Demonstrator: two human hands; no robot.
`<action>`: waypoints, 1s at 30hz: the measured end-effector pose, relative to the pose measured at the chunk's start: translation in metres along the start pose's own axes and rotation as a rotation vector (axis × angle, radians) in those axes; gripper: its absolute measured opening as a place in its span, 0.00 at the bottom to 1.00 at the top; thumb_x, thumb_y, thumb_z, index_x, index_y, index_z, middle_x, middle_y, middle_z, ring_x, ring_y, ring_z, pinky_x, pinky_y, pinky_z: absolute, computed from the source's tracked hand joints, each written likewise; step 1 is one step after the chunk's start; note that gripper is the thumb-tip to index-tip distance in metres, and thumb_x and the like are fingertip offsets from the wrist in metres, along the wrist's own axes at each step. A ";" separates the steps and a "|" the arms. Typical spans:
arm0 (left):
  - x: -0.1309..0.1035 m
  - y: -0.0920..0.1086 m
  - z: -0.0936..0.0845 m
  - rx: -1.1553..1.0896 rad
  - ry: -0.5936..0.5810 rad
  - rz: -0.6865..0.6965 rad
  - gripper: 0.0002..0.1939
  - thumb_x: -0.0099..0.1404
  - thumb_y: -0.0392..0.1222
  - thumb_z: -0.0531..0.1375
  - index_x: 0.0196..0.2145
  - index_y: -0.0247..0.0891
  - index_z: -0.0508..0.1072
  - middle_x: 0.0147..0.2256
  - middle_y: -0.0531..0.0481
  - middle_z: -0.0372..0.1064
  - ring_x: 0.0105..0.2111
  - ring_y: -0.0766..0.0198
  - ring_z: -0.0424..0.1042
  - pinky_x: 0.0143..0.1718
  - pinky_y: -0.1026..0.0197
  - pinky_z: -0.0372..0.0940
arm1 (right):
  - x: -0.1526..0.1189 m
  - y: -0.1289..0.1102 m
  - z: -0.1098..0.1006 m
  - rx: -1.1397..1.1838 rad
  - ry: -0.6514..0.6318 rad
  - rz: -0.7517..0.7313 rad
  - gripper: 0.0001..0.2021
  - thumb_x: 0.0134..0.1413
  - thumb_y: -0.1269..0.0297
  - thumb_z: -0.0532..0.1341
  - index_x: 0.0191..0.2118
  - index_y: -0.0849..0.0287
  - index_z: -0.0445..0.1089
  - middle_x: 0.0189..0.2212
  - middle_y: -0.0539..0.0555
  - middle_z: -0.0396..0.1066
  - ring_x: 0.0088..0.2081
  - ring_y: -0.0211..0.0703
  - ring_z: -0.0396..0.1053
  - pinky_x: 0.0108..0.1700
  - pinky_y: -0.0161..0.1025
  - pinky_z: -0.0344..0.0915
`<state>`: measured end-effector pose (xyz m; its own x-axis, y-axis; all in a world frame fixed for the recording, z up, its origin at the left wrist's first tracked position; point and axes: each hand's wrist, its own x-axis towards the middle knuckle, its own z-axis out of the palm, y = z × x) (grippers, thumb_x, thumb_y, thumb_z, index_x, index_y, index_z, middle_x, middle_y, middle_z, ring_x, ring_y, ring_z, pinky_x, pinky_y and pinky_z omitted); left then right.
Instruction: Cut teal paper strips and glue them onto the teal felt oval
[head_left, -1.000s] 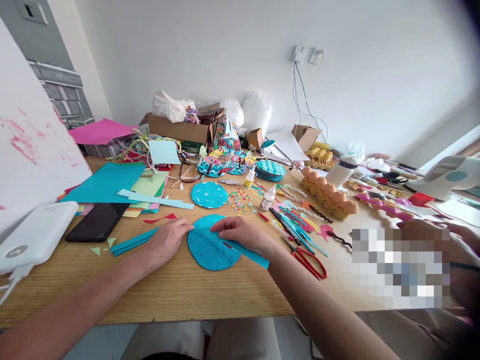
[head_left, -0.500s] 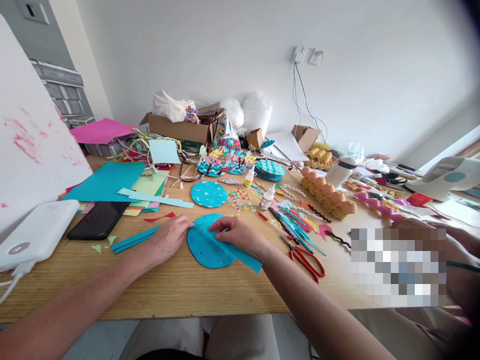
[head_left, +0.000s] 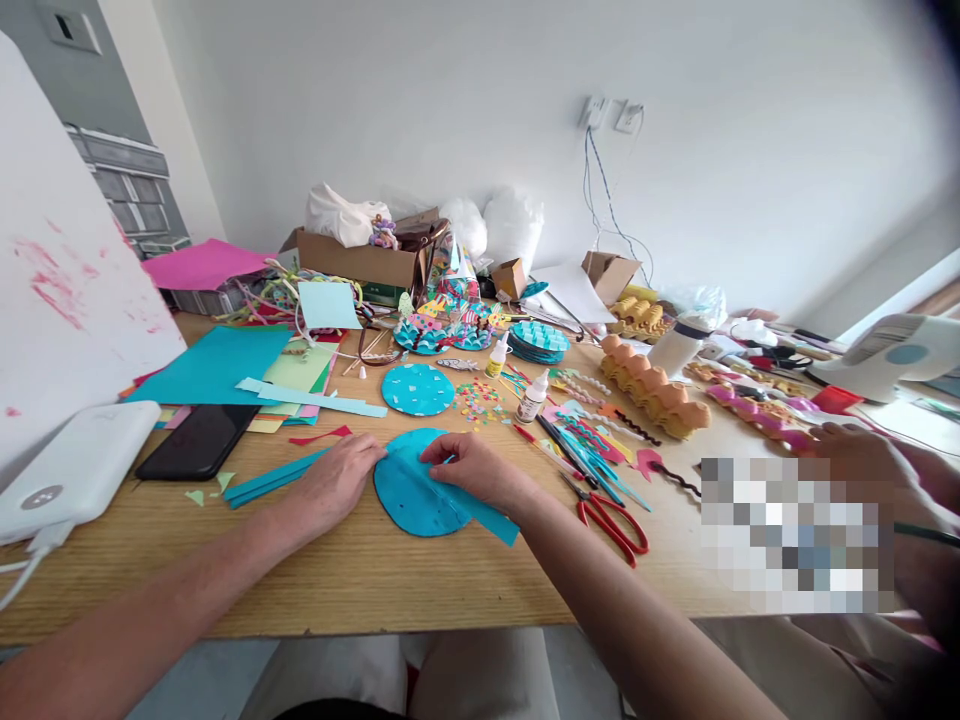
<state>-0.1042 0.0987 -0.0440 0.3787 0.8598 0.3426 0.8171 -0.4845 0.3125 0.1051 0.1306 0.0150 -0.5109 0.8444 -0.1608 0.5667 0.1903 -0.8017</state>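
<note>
A round blue disc (head_left: 412, 510) with a dark edge lies flat on the table in front of me. A blue paper strip (head_left: 491, 522) runs slantwise over it, its right end sticking out past the rim beneath my wrist. My left hand (head_left: 351, 475) is closed, its fingertips pinching the disc's upper left edge. My right hand (head_left: 469, 468) lies over the disc with thumb and fingers closed on the strip. More blue strips (head_left: 274, 478) lie partly behind my left forearm. Behind the disc is another blue disc (head_left: 418, 389) dotted with pale paper bits.
Glue bottles (head_left: 532, 398) stand behind my right hand, beside scattered confetti (head_left: 480, 402). Red-handled scissors (head_left: 611, 525) lie right of my forearm. A black phone (head_left: 196, 442) and white power bank (head_left: 79, 465) are at left. An egg carton (head_left: 652, 385) and another person's hand (head_left: 862, 460) are at right.
Both hands stay in nearly the same place on the disc and strip. The strip's free end has shifted slightly left. The other person's hand at right has moved a little.
</note>
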 end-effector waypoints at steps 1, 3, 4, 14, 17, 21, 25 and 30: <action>0.000 -0.001 0.000 -0.003 0.003 -0.003 0.16 0.60 0.29 0.48 0.39 0.36 0.72 0.38 0.45 0.71 0.40 0.57 0.69 0.43 0.54 0.65 | 0.000 0.000 0.000 -0.006 0.002 -0.001 0.11 0.42 0.77 0.60 0.34 0.59 0.74 0.31 0.50 0.71 0.33 0.37 0.66 0.35 0.33 0.61; 0.002 -0.003 -0.001 -0.012 0.004 -0.005 0.17 0.60 0.29 0.47 0.39 0.36 0.73 0.38 0.45 0.71 0.40 0.59 0.69 0.44 0.55 0.65 | 0.000 0.001 0.000 -0.016 0.001 -0.005 0.11 0.42 0.77 0.60 0.34 0.59 0.74 0.32 0.50 0.72 0.33 0.37 0.67 0.36 0.33 0.61; 0.002 -0.004 -0.002 -0.017 0.002 -0.006 0.17 0.60 0.28 0.47 0.39 0.36 0.73 0.39 0.45 0.72 0.40 0.59 0.70 0.44 0.56 0.65 | 0.000 0.001 0.000 -0.021 0.000 -0.006 0.11 0.42 0.77 0.60 0.34 0.59 0.74 0.32 0.50 0.72 0.33 0.37 0.67 0.36 0.33 0.61; 0.005 -0.006 -0.006 -0.033 -0.021 -0.012 0.18 0.61 0.28 0.46 0.40 0.36 0.73 0.38 0.45 0.72 0.39 0.61 0.70 0.42 0.59 0.66 | 0.000 0.000 -0.003 -0.047 -0.014 -0.011 0.12 0.42 0.77 0.59 0.35 0.61 0.74 0.33 0.52 0.72 0.34 0.39 0.68 0.37 0.34 0.62; 0.005 -0.005 -0.005 -0.026 -0.038 -0.012 0.18 0.61 0.28 0.46 0.39 0.34 0.73 0.37 0.44 0.71 0.38 0.60 0.70 0.40 0.58 0.66 | 0.001 -0.001 -0.003 -0.049 -0.017 -0.005 0.11 0.43 0.76 0.59 0.35 0.61 0.74 0.33 0.52 0.72 0.33 0.38 0.68 0.35 0.34 0.62; 0.004 -0.002 -0.004 -0.019 -0.047 -0.019 0.19 0.59 0.27 0.46 0.39 0.34 0.73 0.37 0.44 0.71 0.38 0.59 0.69 0.40 0.57 0.65 | 0.002 -0.003 -0.003 -0.047 -0.017 -0.014 0.11 0.43 0.77 0.60 0.34 0.62 0.74 0.32 0.52 0.72 0.33 0.38 0.67 0.35 0.33 0.62; 0.003 0.001 -0.005 -0.031 -0.051 -0.040 0.18 0.59 0.28 0.47 0.39 0.36 0.73 0.37 0.46 0.71 0.38 0.58 0.69 0.40 0.57 0.64 | 0.005 -0.005 -0.003 -0.044 -0.020 -0.031 0.11 0.43 0.77 0.59 0.35 0.64 0.73 0.32 0.52 0.72 0.33 0.37 0.67 0.36 0.33 0.62; 0.007 -0.002 -0.008 -0.090 -0.051 -0.089 0.17 0.59 0.30 0.47 0.37 0.36 0.74 0.38 0.44 0.71 0.40 0.58 0.70 0.43 0.57 0.64 | 0.009 -0.005 0.000 -0.046 -0.015 -0.037 0.11 0.42 0.78 0.60 0.35 0.64 0.73 0.31 0.52 0.71 0.32 0.36 0.67 0.35 0.32 0.62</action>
<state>-0.1067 0.1046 -0.0351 0.3301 0.9061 0.2648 0.8071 -0.4164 0.4186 0.0982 0.1371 0.0178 -0.5414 0.8289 -0.1406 0.5764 0.2441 -0.7798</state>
